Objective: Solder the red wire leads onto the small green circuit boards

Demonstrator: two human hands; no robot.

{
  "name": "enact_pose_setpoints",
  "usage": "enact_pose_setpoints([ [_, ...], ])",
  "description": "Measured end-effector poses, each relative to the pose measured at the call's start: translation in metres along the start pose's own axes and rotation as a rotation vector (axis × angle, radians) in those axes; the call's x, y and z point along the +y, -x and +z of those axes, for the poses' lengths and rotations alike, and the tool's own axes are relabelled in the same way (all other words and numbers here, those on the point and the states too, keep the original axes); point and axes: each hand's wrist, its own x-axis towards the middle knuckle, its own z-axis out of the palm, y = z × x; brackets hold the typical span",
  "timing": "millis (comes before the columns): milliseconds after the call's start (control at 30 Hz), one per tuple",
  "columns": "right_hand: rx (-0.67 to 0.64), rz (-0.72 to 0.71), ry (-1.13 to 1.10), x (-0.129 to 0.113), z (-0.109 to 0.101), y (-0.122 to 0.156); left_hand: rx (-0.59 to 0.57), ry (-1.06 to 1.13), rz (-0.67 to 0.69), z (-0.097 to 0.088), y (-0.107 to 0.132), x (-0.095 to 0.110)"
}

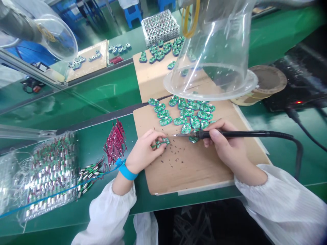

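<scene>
Soldering iron [203, 134], one, in right hand [228, 147]

No legible lettering; any print on the circuit boards [186, 112] perhaps too small.

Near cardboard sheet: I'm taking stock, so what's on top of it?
Green circuit boards and dark specks lie on the near cardboard sheet; anything directly beneath the left hand and right hand is covered.
</scene>
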Motion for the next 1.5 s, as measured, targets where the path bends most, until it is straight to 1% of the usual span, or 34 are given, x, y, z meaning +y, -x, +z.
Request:
enact_pose_setpoints([
  [167, -0.015, 0.005, 0.024, -0.003, 0.000, 0.000, -0.007, -0.064, -0.035, -0.001, 0.002, 0.007],
  [300, -0.021, -0.002, 0.041, -0.003, 0.001, 0.000, -0.029, -0.040, -0.063, 0.000, 0.004, 0.009],
  [500, -0.116, -0.029, 0.064, -0.004, 0.000, 0.003, 0.011, 0.025, -0.119, 0.006, 0.008, 0.009],
  [667, -0.196, -0.057, 0.130, 0.000, -0.003, 0.004, 0.024, 0.004, -0.104, 0.009, 0.009, 0.010],
  [800, -0.223, -0.075, 0.196, 0.003, -0.005, 0.004, 0.041, -0.009, -0.079, 0.011, 0.008, 0.011],
  [933, -0.251, -0.091, 0.221, 0.001, -0.004, 0.003, 0.036, -0.014, -0.081, 0.011, 0.008, 0.012],
  [1267, -0.271, -0.123, 0.276, 0.001, -0.004, 0.001, 0.046, -0.021, -0.060, 0.013, 0.008, 0.010],
  [1500, -0.260, -0.100, 0.282, 0.000, -0.003, 0.002, 0.047, -0.032, -0.063, 0.013, 0.008, 0.012],
])
